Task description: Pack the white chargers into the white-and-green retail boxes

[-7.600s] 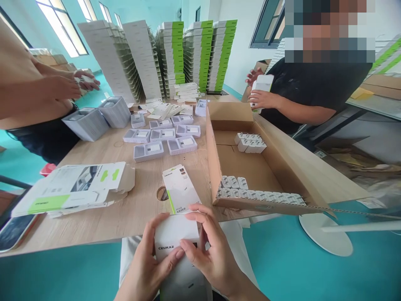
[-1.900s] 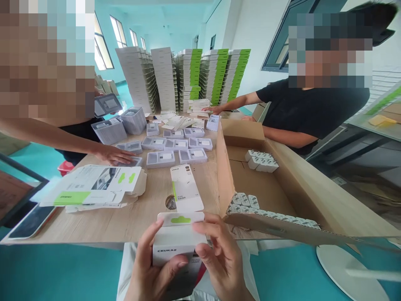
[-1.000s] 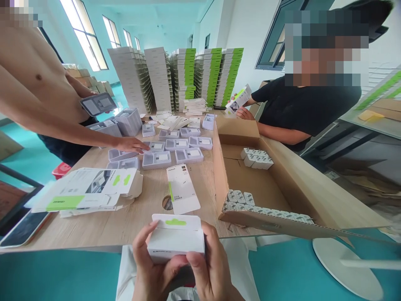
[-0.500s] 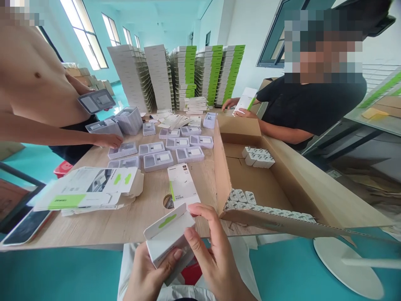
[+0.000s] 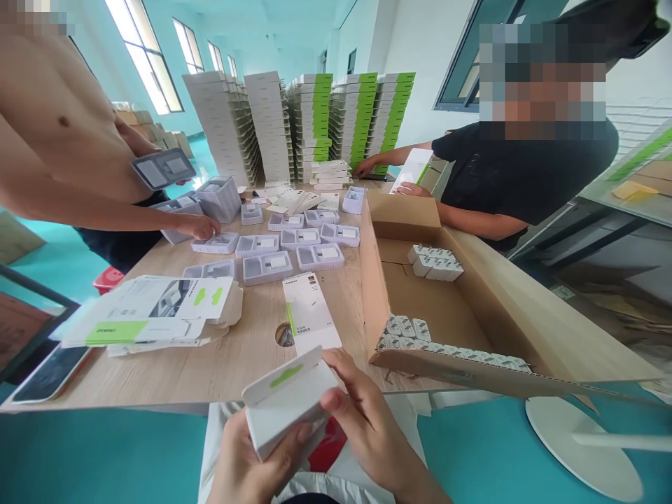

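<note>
Fingers of the left hand [image 5: 262, 462] and right hand [image 5: 367, 427] gripped the white carton [image 5: 278, 427] — its open flap [image 5: 294, 381] could have creased under too tight a squeeze.

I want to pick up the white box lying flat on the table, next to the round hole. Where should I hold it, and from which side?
Pinch the white box by its two long edges at the end nearest you, coming from above with your right hand, once it is free of the opened white carton. The box lies flat, and that end is closest. The round hole beside its left edge may leave room for a finger.
</note>
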The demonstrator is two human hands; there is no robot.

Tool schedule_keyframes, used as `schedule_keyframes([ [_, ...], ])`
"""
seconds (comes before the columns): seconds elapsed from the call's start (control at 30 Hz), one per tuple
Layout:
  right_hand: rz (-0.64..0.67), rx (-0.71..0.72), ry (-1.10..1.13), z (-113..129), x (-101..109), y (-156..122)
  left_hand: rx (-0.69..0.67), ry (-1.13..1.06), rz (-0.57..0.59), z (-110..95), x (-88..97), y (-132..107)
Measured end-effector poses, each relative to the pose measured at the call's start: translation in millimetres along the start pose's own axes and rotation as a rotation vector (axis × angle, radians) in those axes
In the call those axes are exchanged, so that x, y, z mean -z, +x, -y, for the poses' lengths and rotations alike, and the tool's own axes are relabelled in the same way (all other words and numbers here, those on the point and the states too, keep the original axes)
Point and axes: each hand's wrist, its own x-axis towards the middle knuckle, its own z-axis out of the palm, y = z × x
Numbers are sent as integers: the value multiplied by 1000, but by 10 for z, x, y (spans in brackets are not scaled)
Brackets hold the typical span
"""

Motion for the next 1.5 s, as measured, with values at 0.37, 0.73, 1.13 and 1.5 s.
schedule_keyframes([
  [0.37, -89, -171, -54, -86, -141, 122, 137, -166, 136, 122, 135, 314],
  [0.73, -36, -140, -26, -328, -299, 96, 159, -313, 133, 240, 155, 492],
  [1.13, -425, 36, -1070, -735, -356, 658, -88, 163, -228, 430, 429, 867],
  [1.5, -370, 200, -1195, -909, -312, 556, -336, 284, -222, 343, 13, 1543],
])
